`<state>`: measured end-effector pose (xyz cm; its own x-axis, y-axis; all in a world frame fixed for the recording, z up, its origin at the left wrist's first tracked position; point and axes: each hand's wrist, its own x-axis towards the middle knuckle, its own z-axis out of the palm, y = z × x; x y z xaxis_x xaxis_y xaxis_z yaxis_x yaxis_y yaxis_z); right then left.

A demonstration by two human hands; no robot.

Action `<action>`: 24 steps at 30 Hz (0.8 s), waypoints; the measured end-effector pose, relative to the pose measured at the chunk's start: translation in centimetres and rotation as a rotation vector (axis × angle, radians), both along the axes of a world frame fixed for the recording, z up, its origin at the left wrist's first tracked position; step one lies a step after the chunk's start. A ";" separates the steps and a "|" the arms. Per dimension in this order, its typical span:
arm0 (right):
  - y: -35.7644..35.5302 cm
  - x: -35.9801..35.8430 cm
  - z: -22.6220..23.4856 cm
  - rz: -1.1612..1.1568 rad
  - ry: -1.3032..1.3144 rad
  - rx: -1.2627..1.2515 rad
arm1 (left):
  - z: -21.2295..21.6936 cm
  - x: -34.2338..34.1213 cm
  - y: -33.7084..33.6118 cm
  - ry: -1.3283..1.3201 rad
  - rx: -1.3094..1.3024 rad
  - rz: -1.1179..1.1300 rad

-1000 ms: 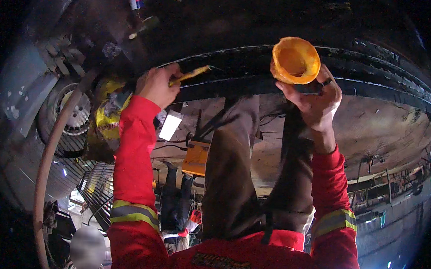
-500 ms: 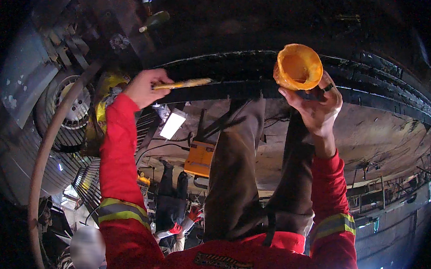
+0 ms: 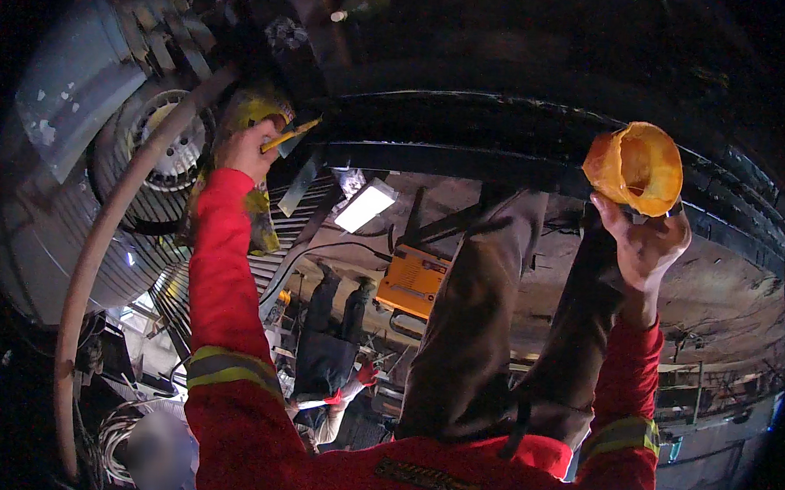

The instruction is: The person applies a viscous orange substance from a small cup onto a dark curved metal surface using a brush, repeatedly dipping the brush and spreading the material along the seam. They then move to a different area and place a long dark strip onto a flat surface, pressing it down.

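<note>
Overhead, item one: an orange funnel (image 3: 634, 166), mouth turned toward the camera, held up by the right hand (image 3: 642, 247) with fingers wrapped about its lower part, close under a dark curved rail (image 3: 466, 156) that ran across the view. Item two: a thin yellow tool (image 3: 290, 136), pencil-like, pinched in the closed left hand (image 3: 246, 149), its tip pointing right toward the rail's left end; whether the tip touched the metal could not be told. Both arms wore red sleeves with reflective bands, and the person's legs in brown trousers (image 3: 472, 336) stretched away between them. Item three, off to the left: a wheel (image 3: 165, 147) with a pale hose (image 3: 103, 259) curving past it. Farther off sat an orange box (image 3: 413, 281), a lit lamp (image 3: 365, 204), and another person (image 3: 331, 347) in dark clothes. By appearances the step in hand was positioning, funnel and tool raised but well apart; the next move seemed to call for a steady right hand to seat the funnel against whatever opening the rail hid.
</note>
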<state>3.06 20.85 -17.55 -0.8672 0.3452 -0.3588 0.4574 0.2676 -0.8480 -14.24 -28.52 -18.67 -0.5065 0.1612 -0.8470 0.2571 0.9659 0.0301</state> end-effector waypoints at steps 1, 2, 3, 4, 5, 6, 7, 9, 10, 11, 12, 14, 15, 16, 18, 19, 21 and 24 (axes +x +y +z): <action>-0.6 -0.4 0.2 -0.015 -0.008 -0.033 | 0.0 0.3 0.9 0.011 -0.083 -0.047; -1.0 -0.7 0.2 0.006 -0.030 -0.027 | -0.4 0.8 1.2 0.000 -0.117 -0.090; -1.4 -1.1 0.3 0.026 -0.051 -0.024 | -0.6 1.4 1.2 -0.011 -0.153 -0.134; -1.7 -1.4 0.4 0.047 -0.072 -0.021 | -0.8 1.9 0.9 -0.023 -0.189 -0.177; -2.2 -1.7 0.3 0.043 -0.045 -0.024 | -0.8 2.8 -0.2 0.000 -0.048 -0.193; -2.6 -1.8 0.0 0.035 -0.023 -0.017 | -0.1 2.7 0.8 -0.018 -0.085 -0.180; -2.8 -1.9 -0.2 0.027 -0.002 -0.003 | 0.9 2.6 2.7 -0.035 -0.116 -0.168; -2.9 -2.0 -0.2 0.059 -0.005 0.019 | 2.2 2.5 3.3 -0.090 -0.220 -0.152; -2.9 -2.0 -0.2 0.074 -0.005 0.031 | 2.4 1.9 3.0 -0.085 -0.163 -0.152; -2.8 -1.8 -0.3 0.092 -0.015 0.059 | 2.6 1.0 2.9 -0.081 -0.105 -0.152; -2.6 -1.6 -0.3 0.114 -0.028 0.084 | 2.8 0.2 2.6 -0.078 -0.049 -0.150; -2.7 -1.9 -0.1 0.140 -0.058 0.075 | 1.1 0.0 1.3 -0.021 -0.031 -0.228; -2.7 -1.9 0.0 0.136 -0.080 0.057 | -0.3 0.1 1.8 -0.022 -0.063 -0.238; -2.6 -1.9 0.1 0.128 -0.103 0.037 | -1.0 0.2 2.9 -0.023 -0.097 -0.252; -2.8 -2.4 0.4 0.078 -0.058 -0.017 | -1.7 0.6 4.2 -0.117 -0.134 -0.257; -2.9 -2.5 0.5 0.053 -0.037 -0.042 | -2.1 1.0 4.3 -0.131 -0.156 -0.274; -2.5 -2.1 0.4 0.062 -0.082 -0.012 | -2.1 0.8 4.5 -0.204 -0.176 -0.191; -2.4 -1.3 0.0 0.072 -0.130 -0.014 | -3.6 0.5 0.6 -0.099 0.023 -0.171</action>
<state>1.76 18.49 -17.52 -0.8354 0.2779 -0.4742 0.5437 0.2921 -0.7868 -13.72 -27.92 -22.24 -0.3841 0.2576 -0.8866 0.4120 0.9072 0.0851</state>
